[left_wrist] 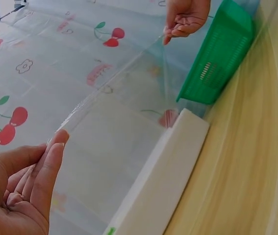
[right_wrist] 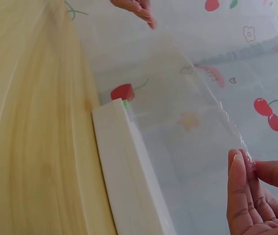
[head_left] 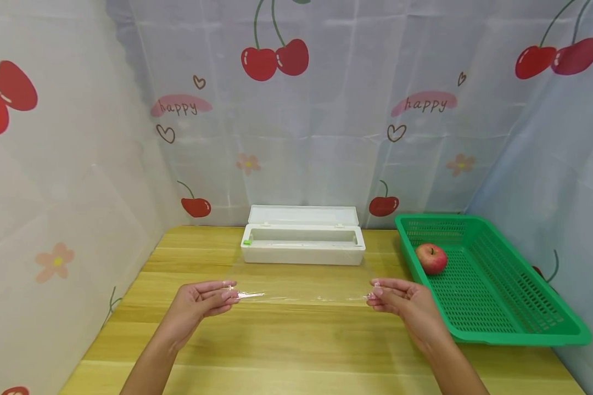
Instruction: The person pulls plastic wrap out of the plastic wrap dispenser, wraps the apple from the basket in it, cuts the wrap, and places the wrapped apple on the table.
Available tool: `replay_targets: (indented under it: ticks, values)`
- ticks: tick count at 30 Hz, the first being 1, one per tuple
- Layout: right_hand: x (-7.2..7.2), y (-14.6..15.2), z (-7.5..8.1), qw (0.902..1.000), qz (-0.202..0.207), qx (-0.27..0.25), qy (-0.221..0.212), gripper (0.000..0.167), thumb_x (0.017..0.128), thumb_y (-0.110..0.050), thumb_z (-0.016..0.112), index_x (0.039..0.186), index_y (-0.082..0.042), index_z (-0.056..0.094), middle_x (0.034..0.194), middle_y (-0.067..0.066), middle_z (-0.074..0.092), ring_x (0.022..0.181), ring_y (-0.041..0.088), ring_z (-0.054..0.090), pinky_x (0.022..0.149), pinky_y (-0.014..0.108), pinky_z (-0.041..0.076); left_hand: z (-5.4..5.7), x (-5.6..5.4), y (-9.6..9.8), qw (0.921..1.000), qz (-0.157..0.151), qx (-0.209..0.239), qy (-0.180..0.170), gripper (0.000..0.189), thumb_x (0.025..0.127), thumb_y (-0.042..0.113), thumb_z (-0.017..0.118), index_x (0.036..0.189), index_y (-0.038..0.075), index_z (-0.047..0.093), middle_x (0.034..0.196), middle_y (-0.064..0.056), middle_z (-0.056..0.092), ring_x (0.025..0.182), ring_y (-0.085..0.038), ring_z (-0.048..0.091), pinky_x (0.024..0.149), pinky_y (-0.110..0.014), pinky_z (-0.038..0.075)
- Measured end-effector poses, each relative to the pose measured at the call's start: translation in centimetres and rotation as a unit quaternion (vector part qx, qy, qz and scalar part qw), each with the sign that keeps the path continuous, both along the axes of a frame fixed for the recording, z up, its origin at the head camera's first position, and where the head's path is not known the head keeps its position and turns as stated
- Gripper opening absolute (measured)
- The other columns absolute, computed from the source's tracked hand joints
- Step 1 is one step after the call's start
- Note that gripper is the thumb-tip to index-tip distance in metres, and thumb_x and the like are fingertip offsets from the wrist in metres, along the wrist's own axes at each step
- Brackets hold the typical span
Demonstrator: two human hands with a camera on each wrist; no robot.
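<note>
A clear sheet of plastic wrap (head_left: 296, 295) stretches between the two hands and runs back to a white wrap dispenser box (head_left: 303, 255) with its lid raised. At the sheet's left front corner, my left hand (head_left: 202, 300) pinches the edge between thumb and fingers. The right front corner is pinched the same way by my right hand (head_left: 402, 302). Both wrist views show the film held above the table, sloping from the fingertips to the box. A small green piece (head_left: 247, 242) sits at the box's left end.
To the right stands a green plastic basket (head_left: 516, 334) with a red apple (head_left: 431, 259) inside, close to the right forearm. The wooden table (head_left: 296, 351) is bordered by cherry-print curtains (head_left: 306, 120) at the back and both sides.
</note>
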State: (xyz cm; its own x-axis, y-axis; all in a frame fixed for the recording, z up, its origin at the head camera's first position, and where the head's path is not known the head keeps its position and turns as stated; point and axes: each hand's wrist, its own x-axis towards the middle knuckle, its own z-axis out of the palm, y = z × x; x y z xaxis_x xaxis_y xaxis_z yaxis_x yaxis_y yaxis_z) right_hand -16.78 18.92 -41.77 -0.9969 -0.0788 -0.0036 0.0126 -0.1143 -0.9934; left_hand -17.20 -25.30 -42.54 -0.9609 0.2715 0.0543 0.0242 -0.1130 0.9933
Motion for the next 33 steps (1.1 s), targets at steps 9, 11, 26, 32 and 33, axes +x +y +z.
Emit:
replay_targets:
  ticks: [9, 11, 26, 32, 33]
  values:
    - [1.1, 0.2, 0.9, 0.9997, 0.01, 0.005, 0.022, 0.042, 0.095, -0.005, 0.07, 0.124, 0.023, 0.057, 0.094, 0.014, 0.076, 0.085, 0.026, 0.076, 0.079, 0.038, 0.062, 0.8, 1.0, 0.0, 0.9999, 0.003, -0.015, 0.008, 0.04, 0.097, 0.004, 0.067, 0.128, -0.02, 0.057, 0.11, -0.016, 0.075, 0.101, -0.026, 0.074, 0.088, -0.04, 0.057]
    - [1.4, 0.3, 1.0, 0.9995, 0.014, 0.005, 0.027, 0.039, 0.096, -0.005, 0.07, 0.122, 0.021, 0.059, 0.094, 0.014, 0.077, 0.085, 0.025, 0.076, 0.079, 0.038, 0.062, 0.9, 1.3, 0.0, 0.9998, 0.001, -0.017, 0.013, 0.039, 0.097, 0.004, 0.067, 0.128, -0.02, 0.058, 0.11, -0.017, 0.075, 0.101, -0.026, 0.073, 0.088, -0.039, 0.058]
    - [2.7, 0.8, 1.7, 0.9966, 0.031, 0.002, 0.077, 0.022, 0.097, 0.001, 0.066, 0.115, 0.014, 0.068, 0.094, 0.019, 0.076, 0.084, 0.025, 0.076, 0.077, 0.04, 0.062, 2.3, 2.8, 0.3, 0.9983, 0.003, -0.005, 0.058, 0.031, 0.098, -0.002, 0.062, 0.124, -0.019, 0.06, 0.107, -0.017, 0.075, 0.099, -0.027, 0.074, 0.086, -0.042, 0.058]
    - [3.3, 0.8, 2.2, 0.9961, 0.027, 0.007, 0.084, 0.02, 0.097, 0.001, 0.065, 0.114, 0.012, 0.069, 0.093, 0.015, 0.077, 0.083, 0.025, 0.076, 0.076, 0.041, 0.062, 2.8, 3.5, 0.3, 0.9971, -0.008, 0.011, 0.075, 0.028, 0.099, -0.005, 0.06, 0.124, -0.016, 0.062, 0.108, -0.016, 0.075, 0.099, -0.026, 0.074, 0.085, -0.039, 0.059]
    - [3.4, 0.8, 2.3, 0.9961, 0.026, 0.008, 0.084, 0.02, 0.097, 0.002, 0.065, 0.114, 0.012, 0.069, 0.094, 0.015, 0.076, 0.083, 0.025, 0.076, 0.076, 0.041, 0.062, 2.8, 3.6, 0.3, 0.9969, -0.011, 0.017, 0.076, 0.027, 0.099, -0.006, 0.059, 0.124, -0.016, 0.062, 0.108, -0.015, 0.075, 0.099, -0.026, 0.074, 0.084, -0.038, 0.059]
